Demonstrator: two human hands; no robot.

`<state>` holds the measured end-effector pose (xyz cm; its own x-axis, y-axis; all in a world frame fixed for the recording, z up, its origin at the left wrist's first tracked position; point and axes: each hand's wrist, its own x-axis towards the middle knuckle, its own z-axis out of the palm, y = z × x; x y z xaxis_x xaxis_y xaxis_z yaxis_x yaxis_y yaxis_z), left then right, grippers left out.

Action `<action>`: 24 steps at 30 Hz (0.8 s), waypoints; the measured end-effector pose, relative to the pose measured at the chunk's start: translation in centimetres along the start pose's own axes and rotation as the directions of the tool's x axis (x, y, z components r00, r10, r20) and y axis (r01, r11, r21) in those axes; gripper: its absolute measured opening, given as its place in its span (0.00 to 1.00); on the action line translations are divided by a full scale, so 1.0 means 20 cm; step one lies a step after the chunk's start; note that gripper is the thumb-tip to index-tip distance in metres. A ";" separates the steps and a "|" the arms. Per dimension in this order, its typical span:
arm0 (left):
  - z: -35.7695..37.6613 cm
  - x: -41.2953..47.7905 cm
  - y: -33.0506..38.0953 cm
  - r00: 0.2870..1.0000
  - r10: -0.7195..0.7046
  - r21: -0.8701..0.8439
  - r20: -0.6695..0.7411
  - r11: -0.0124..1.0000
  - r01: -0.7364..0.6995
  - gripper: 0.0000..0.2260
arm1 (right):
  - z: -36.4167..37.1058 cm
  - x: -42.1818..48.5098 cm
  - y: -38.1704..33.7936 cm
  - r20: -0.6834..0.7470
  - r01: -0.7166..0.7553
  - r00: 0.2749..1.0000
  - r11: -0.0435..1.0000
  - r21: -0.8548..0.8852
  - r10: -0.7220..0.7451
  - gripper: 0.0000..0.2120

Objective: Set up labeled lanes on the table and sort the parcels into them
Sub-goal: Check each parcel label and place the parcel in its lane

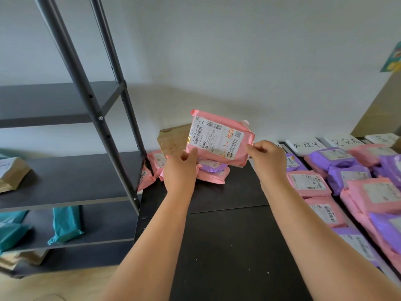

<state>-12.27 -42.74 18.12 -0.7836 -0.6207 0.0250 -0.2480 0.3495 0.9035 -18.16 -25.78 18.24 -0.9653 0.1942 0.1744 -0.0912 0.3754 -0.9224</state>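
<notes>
A pink parcel point(217, 129) was held up above the black counter point(227, 235), tilted, with its white shipping label and an orange handwritten mark facing the camera. The left hand point(181, 168) gripped the parcel's lower left corner, its fingers point(192, 153) curled round the edge. The right hand point(268, 158) pinched the parcel's right edge between thumb and fingertips. Directly below the parcel, a small stack of pink and purple parcels point(213, 171) lay on the counter. Just behind the parcel to its left stood a brown parcel point(172, 140). To the parcel's right, rows of pink and purple parcels point(347, 183) lay below white handwritten lane labels point(306, 145). Well to the parcel's left stood a dark shelf rack point(71, 177).
</notes>
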 end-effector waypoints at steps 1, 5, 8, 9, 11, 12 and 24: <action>-0.01 -0.01 0.02 0.998 0.051 0.016 -0.037 0.999 -0.051 0.13 | 0.00 0.01 0.00 -0.001 0.001 1.000 1.000 -0.005 -0.001 0.10; -0.02 -0.02 0.09 0.978 0.173 -0.004 -0.112 0.985 -0.175 0.04 | 0.00 -0.02 0.00 -0.018 -0.003 1.000 0.999 0.051 0.004 0.10; -0.01 -0.01 0.09 0.984 0.146 -0.053 -0.098 0.987 -0.151 0.02 | 0.02 -0.04 0.00 -0.017 -0.150 0.987 0.956 0.252 0.159 0.09; 0.00 -0.01 0.09 0.990 0.123 -0.060 -0.075 0.990 -0.127 0.03 | 0.03 -0.05 0.01 0.012 -0.217 0.974 0.911 0.349 0.228 0.08; 0.01 -0.02 0.08 0.996 0.084 -0.086 -0.035 0.992 -0.087 0.07 | 0.04 -0.07 0.02 0.086 -0.312 0.945 0.800 0.512 0.314 0.08; 0.02 -0.03 0.09 0.997 0.076 -0.109 -0.013 0.991 -0.077 0.08 | 0.04 -0.08 0.03 0.109 -0.333 0.938 0.777 0.534 0.328 0.08; -0.01 -0.05 0.15 0.998 -0.012 -0.325 -0.064 0.946 -0.010 0.15 | 0.06 -0.17 0.05 0.180 -0.296 0.952 0.893 0.338 0.248 0.03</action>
<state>-12.10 -41.22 20.82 -0.7424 -0.6687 0.0420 -0.0418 0.1088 0.9932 -15.18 -27.23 16.38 -0.9856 0.1145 -0.1245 0.1220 -0.0291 -0.9921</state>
